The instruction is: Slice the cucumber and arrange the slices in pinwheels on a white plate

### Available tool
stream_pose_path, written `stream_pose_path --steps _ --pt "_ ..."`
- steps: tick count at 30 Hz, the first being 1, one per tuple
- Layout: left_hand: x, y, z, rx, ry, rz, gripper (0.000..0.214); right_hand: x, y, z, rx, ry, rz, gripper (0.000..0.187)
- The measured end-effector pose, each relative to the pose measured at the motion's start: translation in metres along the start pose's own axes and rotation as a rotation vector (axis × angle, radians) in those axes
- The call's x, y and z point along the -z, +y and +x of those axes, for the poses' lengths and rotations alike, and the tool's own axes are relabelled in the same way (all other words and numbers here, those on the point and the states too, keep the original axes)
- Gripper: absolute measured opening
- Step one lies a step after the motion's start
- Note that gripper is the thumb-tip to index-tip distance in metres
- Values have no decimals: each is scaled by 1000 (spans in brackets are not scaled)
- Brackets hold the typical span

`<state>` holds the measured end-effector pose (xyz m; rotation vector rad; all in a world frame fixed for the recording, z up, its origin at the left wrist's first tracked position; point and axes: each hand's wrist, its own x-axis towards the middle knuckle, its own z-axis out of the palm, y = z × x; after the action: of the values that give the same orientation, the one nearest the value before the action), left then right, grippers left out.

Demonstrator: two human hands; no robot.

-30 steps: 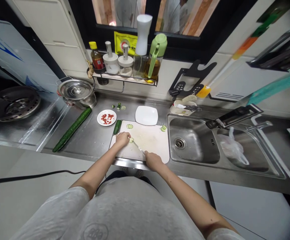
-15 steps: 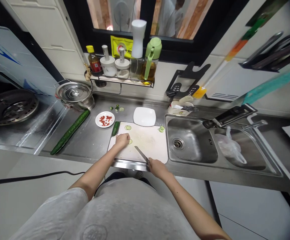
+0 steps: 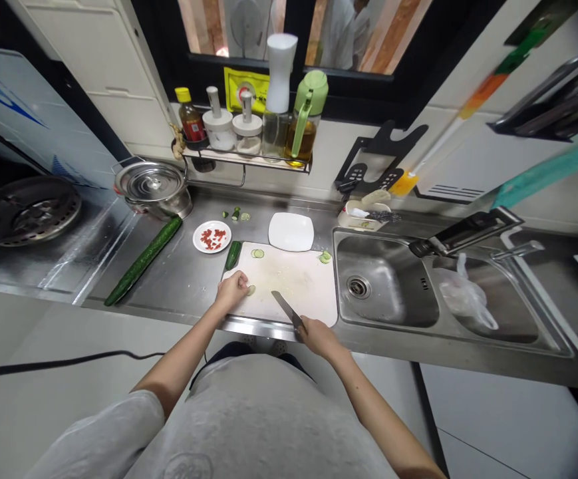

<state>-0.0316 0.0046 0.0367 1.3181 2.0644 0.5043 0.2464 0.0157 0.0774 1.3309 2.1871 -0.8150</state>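
Note:
A white cutting board (image 3: 298,276) lies on the steel counter in front of me. My left hand (image 3: 231,291) rests on the board's near left corner, fingers curled beside a cucumber slice (image 3: 251,290). My right hand (image 3: 318,335) grips the handle of a knife (image 3: 287,308) at the board's front edge, blade pointing up-left over the board. More cucumber slices (image 3: 257,253) lie at the far side of the board, others at its far right corner (image 3: 325,257). A short cucumber piece (image 3: 233,255) lies along the board's left edge.
A whole cucumber (image 3: 144,259) lies left on the counter. A small plate of red bits (image 3: 211,237) and an empty white dish (image 3: 291,231) sit behind the board. A lidded pot (image 3: 153,185) stands back left, a double sink (image 3: 388,283) to the right, a bottle rack (image 3: 249,156) on the wall.
The knife pulled back from beside my left hand toward the board's front edge. My left hand slid nearer the front left corner with a slice by its fingers.

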Motion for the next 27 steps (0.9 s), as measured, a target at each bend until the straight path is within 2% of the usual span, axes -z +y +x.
stream_pose_path --steps 6,12,19,23,27 --pt "10 -18 5 106 45 46 17 1 0 1 6 -6 5 26" --pt "18 -18 7 161 43 171 15 0 1 2 -1 -7 0 28" --pt "22 -21 7 172 -19 265 11 1 1 2 -7 -20 7 27" --pt "22 -10 21 140 42 212 16 3 -2 -1 -16 -16 15 27" --pt "15 13 50 53 90 153 22 8 -5 -6 -9 -1 20 27"
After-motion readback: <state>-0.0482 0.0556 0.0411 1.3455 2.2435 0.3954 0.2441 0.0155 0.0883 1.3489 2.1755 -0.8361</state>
